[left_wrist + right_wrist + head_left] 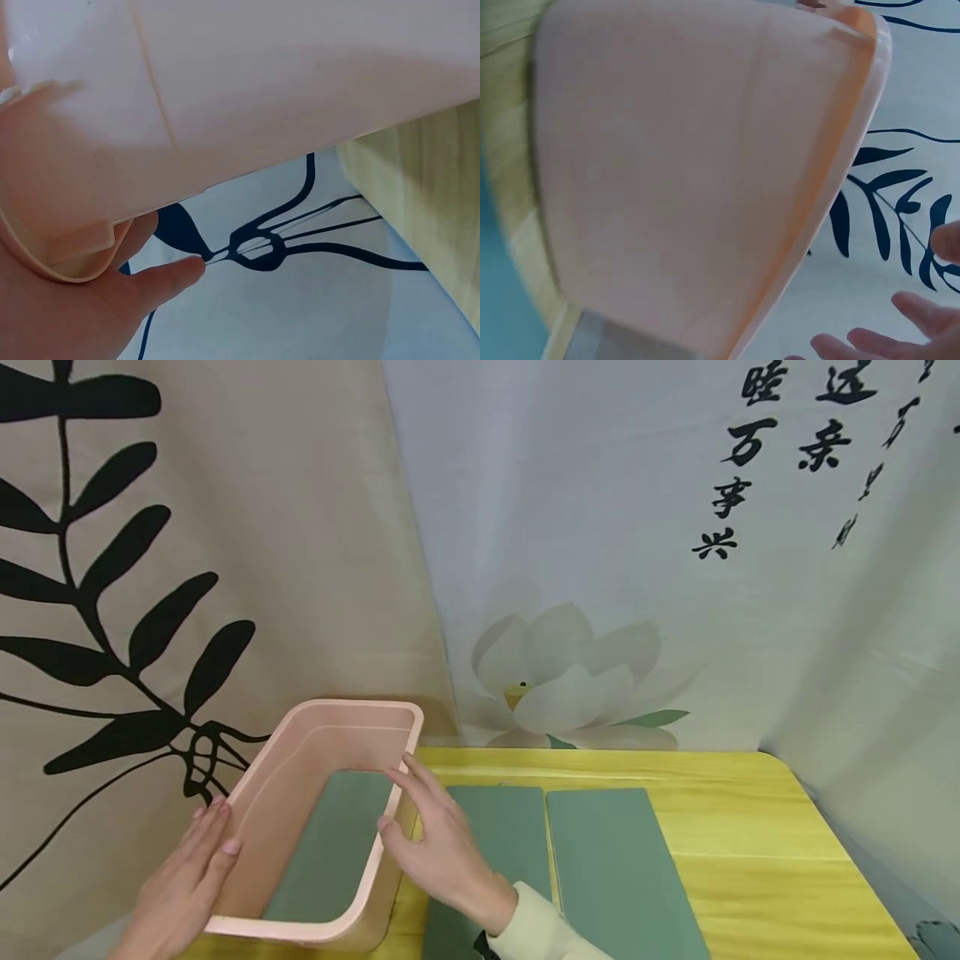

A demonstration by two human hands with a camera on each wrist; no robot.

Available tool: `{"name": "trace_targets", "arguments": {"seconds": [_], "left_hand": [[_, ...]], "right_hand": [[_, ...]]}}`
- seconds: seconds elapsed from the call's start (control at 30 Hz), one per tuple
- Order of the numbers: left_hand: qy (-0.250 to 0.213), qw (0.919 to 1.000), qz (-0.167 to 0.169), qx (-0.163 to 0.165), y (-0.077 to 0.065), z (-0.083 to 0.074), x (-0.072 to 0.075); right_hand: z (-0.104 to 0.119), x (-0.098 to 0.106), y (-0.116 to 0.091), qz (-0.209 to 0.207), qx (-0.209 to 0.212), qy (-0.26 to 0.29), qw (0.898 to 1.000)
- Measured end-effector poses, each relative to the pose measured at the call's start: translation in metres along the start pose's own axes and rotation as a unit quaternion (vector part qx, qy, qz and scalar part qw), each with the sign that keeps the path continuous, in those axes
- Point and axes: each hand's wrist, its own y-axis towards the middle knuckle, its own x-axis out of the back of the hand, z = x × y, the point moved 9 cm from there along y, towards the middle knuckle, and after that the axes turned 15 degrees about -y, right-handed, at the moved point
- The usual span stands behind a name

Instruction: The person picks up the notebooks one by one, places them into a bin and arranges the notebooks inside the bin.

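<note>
A pink plastic bin point(322, 714) stands at the left end of the table, its open top facing up. My left hand point(183, 881) touches the bin's left rim near the front corner, fingers fairly straight. In the left wrist view, fingers point(169, 281) of that hand extend outside the wall, below the lip. Over on the right rim, my right hand point(446, 843) has its thumb and fingers spread at the edge. The right wrist view shows its loosely extended fingers point(922, 319) above the rim. A flat green surface point(337, 843) shows at the bottom inside the bin.
Two flat green panels point(502, 827) point(618, 852) lie side by side on the yellow wood-grain table point(757, 827), right of the bin. Behind the table hangs a curtain point(577, 510) with a lotus and black characters. A leaf-print curtain point(300, 527) borders the left.
</note>
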Motion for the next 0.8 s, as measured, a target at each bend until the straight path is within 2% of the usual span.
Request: {"name": "trace_targets", "arguments": {"seconds": [0.2,0.4,0.6,0.8], "left_hand": [[0.008,0.9997,0.009,0.023,0.002,0.004,0.001],[0.017,0.9987,0.022,0.043,0.003,0.006,0.0],[0.021,0.9979,0.028,0.055,0.006,0.007,-0.001],[0.023,0.9973,0.034,0.062,0.007,0.013,-0.004]], "right_hand": [[-0.028,0.016,-0.03,-0.011,-0.003,-0.03,0.999],[-0.06,0.03,-0.058,-0.003,-0.026,-0.063,0.998],[-0.091,0.052,-0.078,-0.012,-0.044,-0.136,0.99],[-0.128,0.072,-0.098,-0.005,-0.081,-0.17,0.982]]}}
